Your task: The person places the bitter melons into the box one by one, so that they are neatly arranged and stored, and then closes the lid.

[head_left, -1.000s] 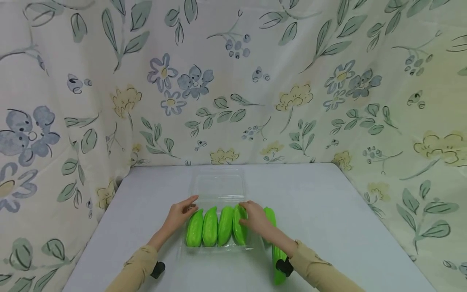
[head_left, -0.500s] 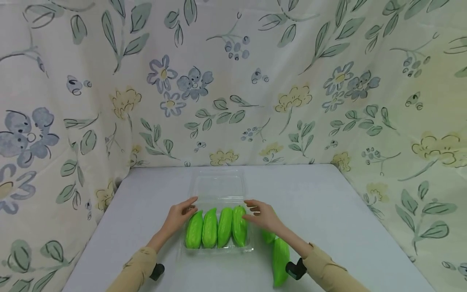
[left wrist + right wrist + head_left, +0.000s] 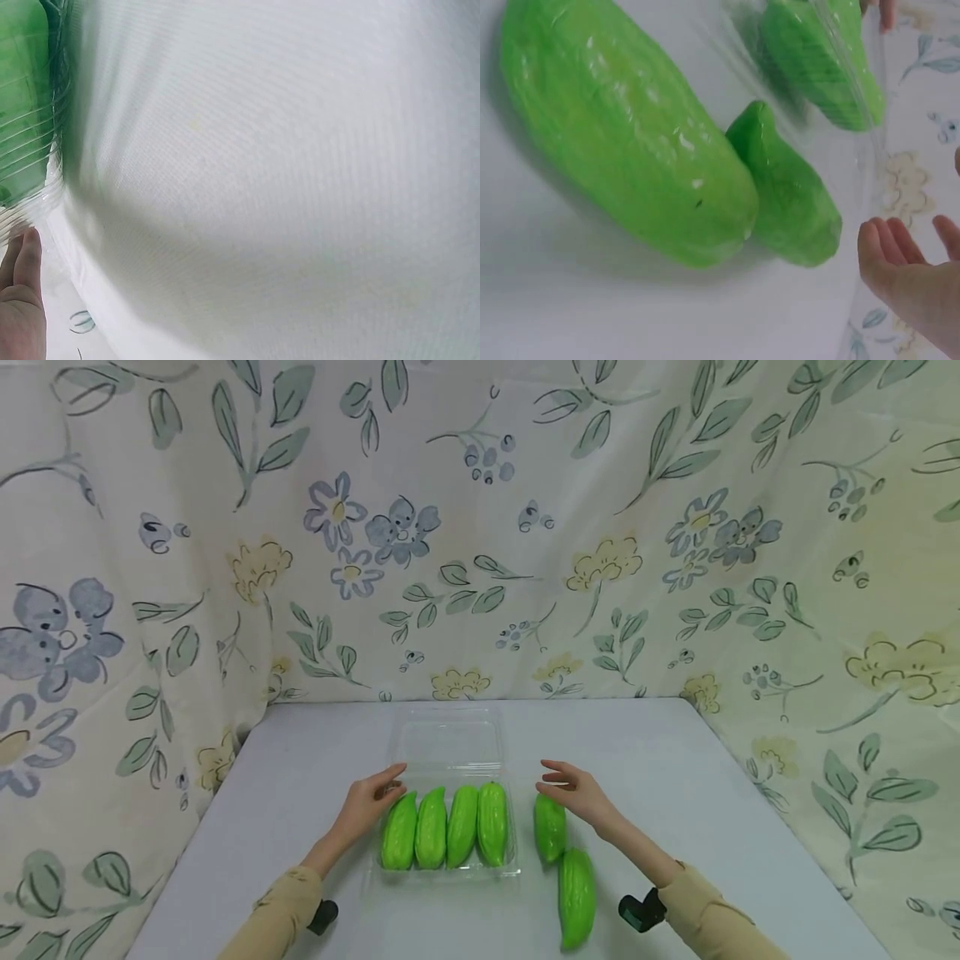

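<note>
A clear plastic clamshell box [image 3: 514, 852] stands on the table with its lid [image 3: 447, 739] folded back. Several bright green bitter melons [image 3: 462, 827] lie side by side inside it. My left hand [image 3: 366, 803] rests at the box's back left corner, its fingers straight against the side in the left wrist view [image 3: 21, 292]. To the right of the box, my right hand [image 3: 579, 792] hovers with loosely extended fingers, holding nothing. Just below it lies one loose bitter melon [image 3: 551, 831]; a second, larger-looking bitter melon [image 3: 577, 900] touches its near end.
The white table [image 3: 645, 768] ends at a floral curtain [image 3: 465, 527] behind and on both sides. Dark wrist cameras [image 3: 642, 912] are strapped below the beige sleeves [image 3: 705, 906].
My right hand has let go of the rightmost melon in the box and moved right, above the loose melons. My left hand stays at the box corner.
</note>
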`<state>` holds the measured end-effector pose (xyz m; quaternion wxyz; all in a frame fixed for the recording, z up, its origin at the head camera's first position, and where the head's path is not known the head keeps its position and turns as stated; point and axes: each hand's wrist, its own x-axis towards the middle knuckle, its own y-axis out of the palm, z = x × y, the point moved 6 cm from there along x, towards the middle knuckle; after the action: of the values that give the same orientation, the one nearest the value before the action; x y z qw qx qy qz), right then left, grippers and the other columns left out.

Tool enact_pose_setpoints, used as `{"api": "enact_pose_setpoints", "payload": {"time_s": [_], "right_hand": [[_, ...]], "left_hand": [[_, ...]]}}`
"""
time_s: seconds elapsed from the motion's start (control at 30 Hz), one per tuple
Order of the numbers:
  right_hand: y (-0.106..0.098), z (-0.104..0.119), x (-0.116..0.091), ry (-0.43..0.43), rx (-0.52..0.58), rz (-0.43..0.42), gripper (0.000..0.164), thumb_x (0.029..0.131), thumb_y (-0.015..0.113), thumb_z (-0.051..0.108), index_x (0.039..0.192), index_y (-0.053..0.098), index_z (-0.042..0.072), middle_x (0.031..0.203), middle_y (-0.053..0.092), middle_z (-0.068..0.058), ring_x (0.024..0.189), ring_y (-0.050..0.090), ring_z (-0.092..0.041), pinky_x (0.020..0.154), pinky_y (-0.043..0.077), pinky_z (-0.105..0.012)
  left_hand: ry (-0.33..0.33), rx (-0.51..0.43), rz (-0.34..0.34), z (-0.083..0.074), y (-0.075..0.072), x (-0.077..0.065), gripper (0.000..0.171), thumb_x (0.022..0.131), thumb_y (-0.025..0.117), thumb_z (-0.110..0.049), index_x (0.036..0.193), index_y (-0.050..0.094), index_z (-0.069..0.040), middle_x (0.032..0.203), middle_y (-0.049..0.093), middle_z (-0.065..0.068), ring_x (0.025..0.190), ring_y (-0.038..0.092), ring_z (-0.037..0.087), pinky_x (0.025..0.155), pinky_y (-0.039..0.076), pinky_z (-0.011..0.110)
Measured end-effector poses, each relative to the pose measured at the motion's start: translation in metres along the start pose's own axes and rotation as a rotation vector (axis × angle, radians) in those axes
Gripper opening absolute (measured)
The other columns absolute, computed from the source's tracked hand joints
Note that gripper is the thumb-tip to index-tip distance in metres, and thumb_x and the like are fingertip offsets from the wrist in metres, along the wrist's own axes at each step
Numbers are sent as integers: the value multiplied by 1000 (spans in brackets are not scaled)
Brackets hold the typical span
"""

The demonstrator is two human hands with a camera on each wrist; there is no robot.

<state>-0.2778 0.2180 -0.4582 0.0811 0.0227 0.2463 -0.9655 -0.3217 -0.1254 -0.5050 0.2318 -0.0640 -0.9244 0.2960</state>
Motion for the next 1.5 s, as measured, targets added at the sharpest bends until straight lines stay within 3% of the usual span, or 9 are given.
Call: {"api": "enact_pose_setpoints", "payload": {"time_s": [0.23,0.57,0.83,1.03,1.23,1.5], "right_hand": [[-15,-19,-4,97,100,26,59,94,59,31,144,38,6,135,52,-24,122,52,-38,96,50,-46],[-33,-45,-8,250,214,107,69,96,53,38,149,25,4,145,38,-26,130,41,-45,97,49,-48],[-38,-51,-13,271,211,157,68,97,52,36,149,23,3,147,36,-26,130,41,-45,97,49,-49],[-36,-52,-18,255,183,257,66,98,51,33,148,23,0,147,33,-30,127,43,-46,94,49,-52],[-33,-60,-23,324,170,337,64,97,55,32,145,30,-1,137,44,-30,117,53,-37,89,52,-50],[-27,-63,-33,429,169,460,56,93,60,26,139,41,0,121,56,-20,103,59,-28,84,54,-47]], "left_hand": [[11,5,-8,2,1,-1,42,87,68,-9,127,59,-1,120,65,18,88,69,26,62,49,20],[-7,-6,2,2,0,0,42,88,66,-11,129,57,-2,123,64,16,93,69,26,68,53,23],[-15,-20,9,1,0,0,43,88,67,-11,129,58,-3,124,63,16,95,69,27,69,53,23],[-25,-20,13,1,-1,-1,43,88,67,-10,129,57,-2,121,65,16,92,69,26,65,50,21],[-18,-9,6,0,-1,-1,42,88,67,-9,128,58,-2,119,66,18,88,68,25,62,48,20],[-16,2,0,-1,-1,-1,43,87,67,-9,128,58,-2,124,63,16,94,69,27,71,55,26]]}}
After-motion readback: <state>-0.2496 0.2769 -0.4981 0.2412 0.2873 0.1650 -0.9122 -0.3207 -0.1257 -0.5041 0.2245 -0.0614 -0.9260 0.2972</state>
